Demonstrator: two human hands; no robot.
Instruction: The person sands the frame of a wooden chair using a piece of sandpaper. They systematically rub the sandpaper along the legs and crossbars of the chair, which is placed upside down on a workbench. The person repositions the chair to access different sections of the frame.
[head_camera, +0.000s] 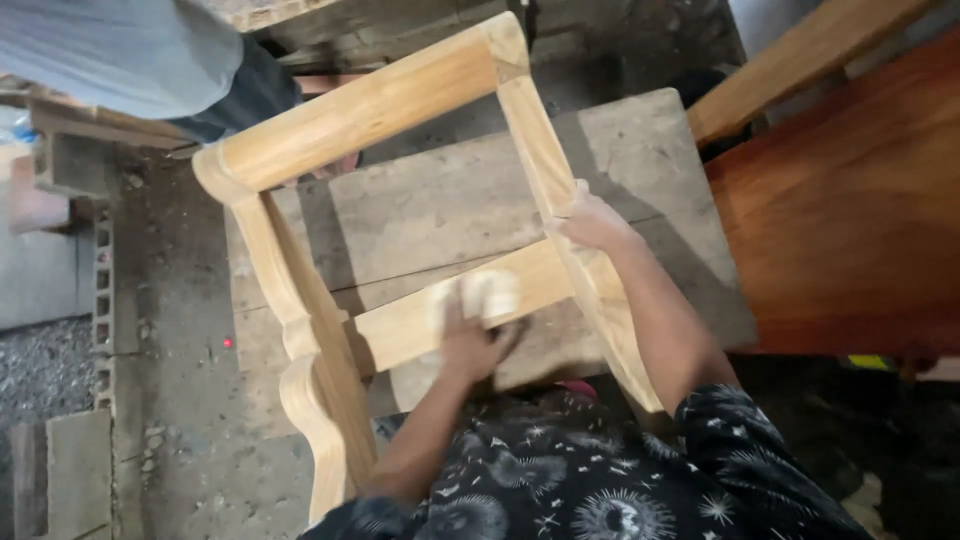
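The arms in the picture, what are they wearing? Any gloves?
No gloves: the left hand and right hand are bare, and so are the forearms. Near the shoulders there are dark sleeves printed with pale stars, moons and sun shapes. No watch or rings show.

A worn grey wooden counter (640, 150) stands on the dusty concrete floor (170, 300). The bare chair frame (400, 90) rests on its planks.

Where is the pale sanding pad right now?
In the head view, the pale pad sits centre frame under the left hand, on the wooden frame's lower crossbar.
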